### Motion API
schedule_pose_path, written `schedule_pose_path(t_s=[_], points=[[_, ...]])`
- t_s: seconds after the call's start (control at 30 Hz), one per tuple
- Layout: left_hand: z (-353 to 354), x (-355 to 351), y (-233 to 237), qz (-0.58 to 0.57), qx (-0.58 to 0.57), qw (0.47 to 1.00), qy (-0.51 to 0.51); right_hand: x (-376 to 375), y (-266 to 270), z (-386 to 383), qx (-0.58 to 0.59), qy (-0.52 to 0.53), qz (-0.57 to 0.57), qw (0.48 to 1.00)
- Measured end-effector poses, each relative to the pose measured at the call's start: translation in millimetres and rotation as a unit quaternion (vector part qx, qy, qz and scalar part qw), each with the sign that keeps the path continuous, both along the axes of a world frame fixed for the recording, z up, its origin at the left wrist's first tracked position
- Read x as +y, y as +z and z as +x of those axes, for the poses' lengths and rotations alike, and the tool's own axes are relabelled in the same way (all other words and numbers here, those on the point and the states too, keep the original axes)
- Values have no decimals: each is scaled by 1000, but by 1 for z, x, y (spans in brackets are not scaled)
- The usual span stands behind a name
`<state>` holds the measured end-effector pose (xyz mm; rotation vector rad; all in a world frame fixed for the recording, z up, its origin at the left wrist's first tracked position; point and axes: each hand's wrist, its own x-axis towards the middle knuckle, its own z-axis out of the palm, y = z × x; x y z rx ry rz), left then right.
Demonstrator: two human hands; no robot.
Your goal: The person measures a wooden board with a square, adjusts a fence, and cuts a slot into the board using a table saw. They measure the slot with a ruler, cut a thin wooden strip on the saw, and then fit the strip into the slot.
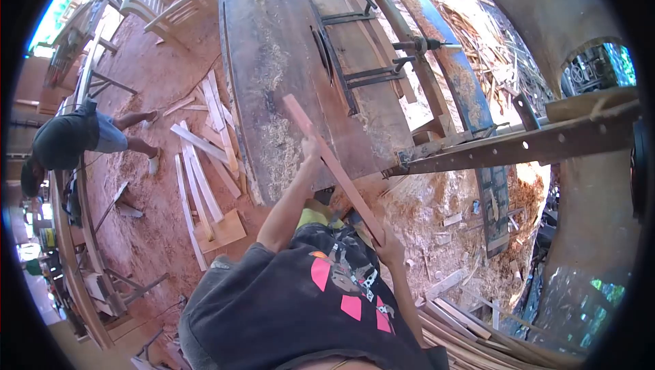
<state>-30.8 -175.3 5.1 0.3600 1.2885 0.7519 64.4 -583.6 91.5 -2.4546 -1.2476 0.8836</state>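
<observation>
A long, squared wooden strip runs slantwise in front of my body. My left hand is closed around its upper part, near the worktable. Down by my hip, my right hand grips the strip's lower end. The far end of the strip reaches over the near part of a large worktable, whose top is strewn with sawdust. Ahead of the strip, a dark metal guide frame lies on the tabletop beside a narrow slot.
A drilled metal beam juts in from the right. Cut wooden strips lie on the floor at left, with more stacked lengths at lower right. Another person bends over at far left, near a wooden chair.
</observation>
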Motion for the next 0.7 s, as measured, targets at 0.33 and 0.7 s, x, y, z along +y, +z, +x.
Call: schedule_pose_path(t_s=[0.33,0.7], points=[[19,-87,-11,381,221,817,-372,3,-37,-36,-24,-187,5,982],[36,-60,0,388,259,791,-395,25,-55,-22,-34,-145,41,988]])
